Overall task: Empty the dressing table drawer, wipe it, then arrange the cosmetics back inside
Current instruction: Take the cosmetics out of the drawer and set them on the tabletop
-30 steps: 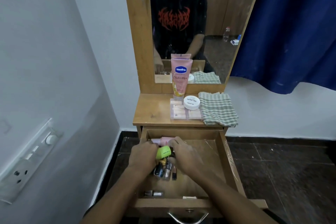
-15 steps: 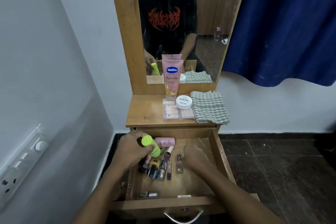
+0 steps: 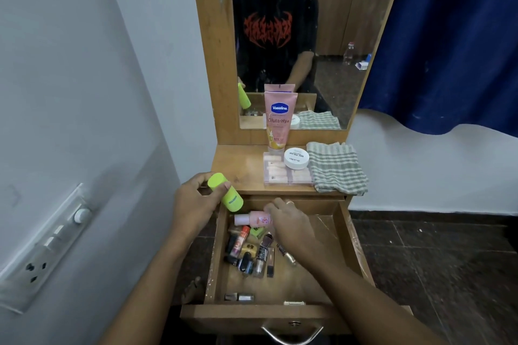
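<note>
The wooden drawer [image 3: 347, 244] stands pulled out below the dressing table top [image 3: 238, 165]. My left hand [image 3: 196, 199] grips a lime-green bottle [image 3: 225, 192], tilted, over the drawer's back left corner at the table's front edge. My right hand [image 3: 288, 225] reaches into the drawer's back, fingers spread over a pink bottle [image 3: 253, 218] lying on its side; whether it grips it I cannot tell. Several small cosmetics [image 3: 252, 252] lie in a cluster in the drawer's left half. A small bottle [image 3: 238, 297] lies near the front wall.
On the table top stand a pink Vaseline tube [image 3: 279, 120], a white round jar [image 3: 296, 158] on a clear flat case [image 3: 288, 173], and a folded checked cloth [image 3: 336, 168]. A mirror [image 3: 330, 36] rises behind. White wall with a switchboard [image 3: 47, 246] at left, blue curtain [image 3: 454, 36] at right.
My left hand has lifted the green bottle out of the drawer, up and leftward toward the table top. My right hand has shifted back to the pink bottle.
</note>
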